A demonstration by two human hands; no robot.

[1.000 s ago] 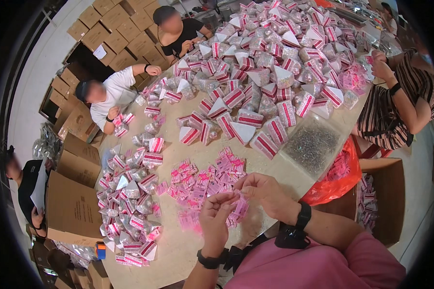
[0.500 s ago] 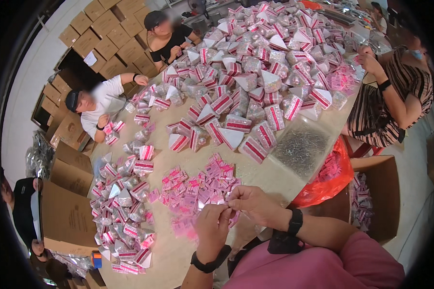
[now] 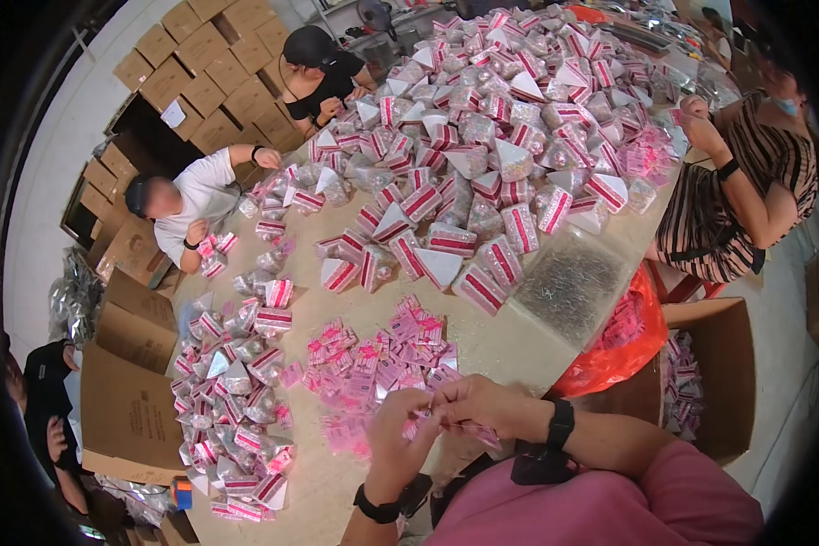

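Over the desk (image 3: pixel 488 353) sprawls a heap of pink-banded packs (image 3: pixel 517 162); plenty of loose pink cards (image 3: pixel 373 366) look left to handle. The left hand (image 3: pixel 399 441) and right hand (image 3: pixel 490 405) meet, fingers pinched together on one held card (image 3: pixel 479 431), seemingly unfinished, near the desk's edge.

The pink packets (image 3: pixel 378 369) look glossy, the red bag (image 3: pixel 601 369) shiny plastic, the thin pieces (image 3: pixel 569 280) metallic, the carton (image 3: pixel 132 414) matt cardboard.

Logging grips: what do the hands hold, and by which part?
The left hand and right hand together hold a pink card; the gripped part is hidden.
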